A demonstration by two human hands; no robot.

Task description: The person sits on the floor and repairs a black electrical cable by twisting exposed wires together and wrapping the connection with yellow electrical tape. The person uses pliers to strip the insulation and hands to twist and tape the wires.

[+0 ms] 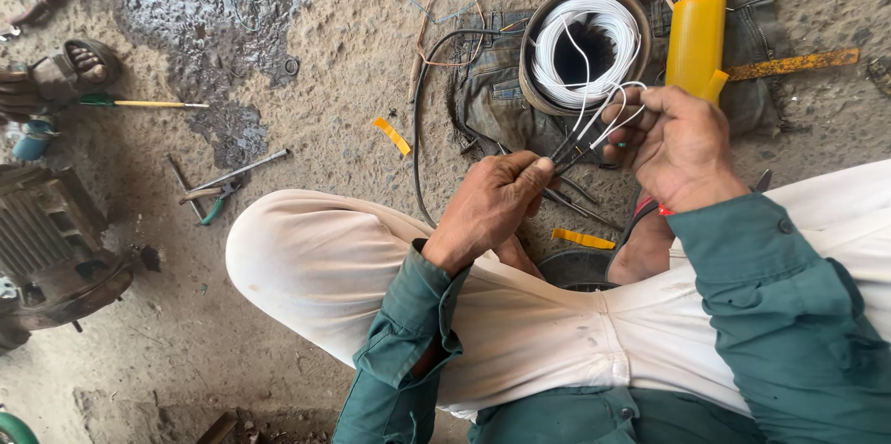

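From the head camera we look down on a dusty concrete floor (325,110) scattered with tools: a coil of white wire (587,47) in a round holder resting on folded denim cloth (492,96), a yellow tube (695,45) beside it, a yellow strip (392,135) and another yellow strip (583,239) on the ground, pliers (215,195) to the left, a screwdriver (139,103) with a green handle, and part of a dark motor (46,240) at the left edge. Our white-trousered knee (316,258) fills the foreground. Our left hand (492,207) reaches forward, fingers pinched together on the ends of thin black and white wires (585,133). Our right hand (673,147), palm inward, has its fingers curled closed around the same wires, which loop up to the coil.
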